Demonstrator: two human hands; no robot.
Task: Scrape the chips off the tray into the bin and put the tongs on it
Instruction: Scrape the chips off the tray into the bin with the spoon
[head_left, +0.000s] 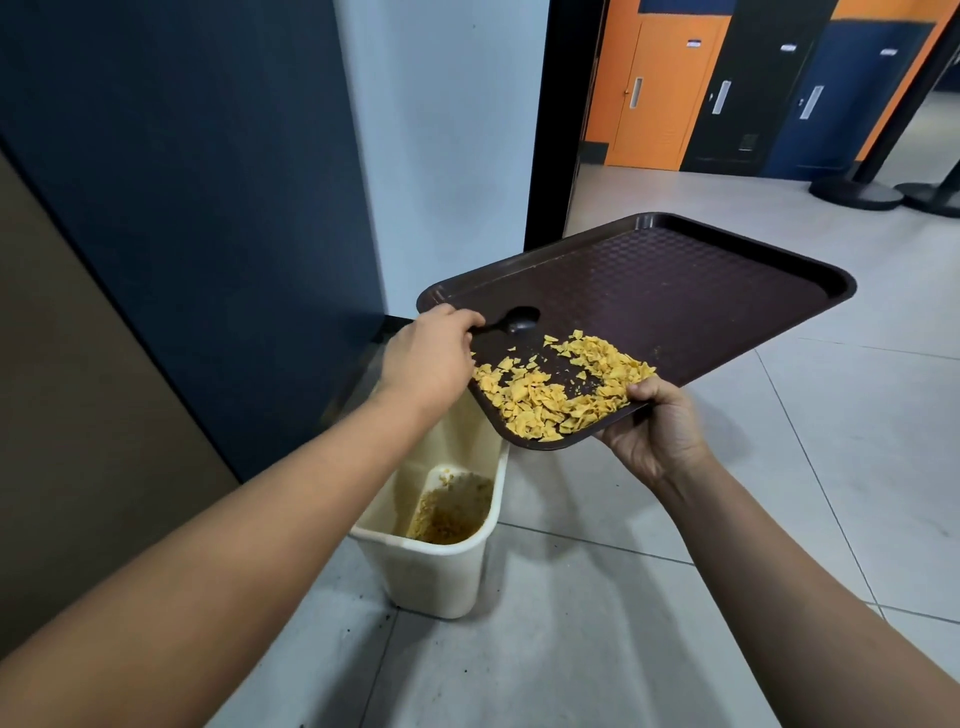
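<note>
The right hand (655, 426) grips the near edge of the tray (675, 291), thumb on top, holding it tilted over the bin (431, 551). The chips (561, 387) lie heaped in the tray's low corner, touching the thumb and spreading toward 10 o'clock from it. The left hand (426, 358) grasps the tongs (511, 322), whose dark spoon-shaped head rests on the tray at 2 o'clock from that hand, just above the chips. Crumbs lie in the bin's bottom.

Single head view; looks forward and down from wearer's head; near hands (540, 400); floor (597, 649) below; doorway (727, 104) toward 1 o'clock.
</note>
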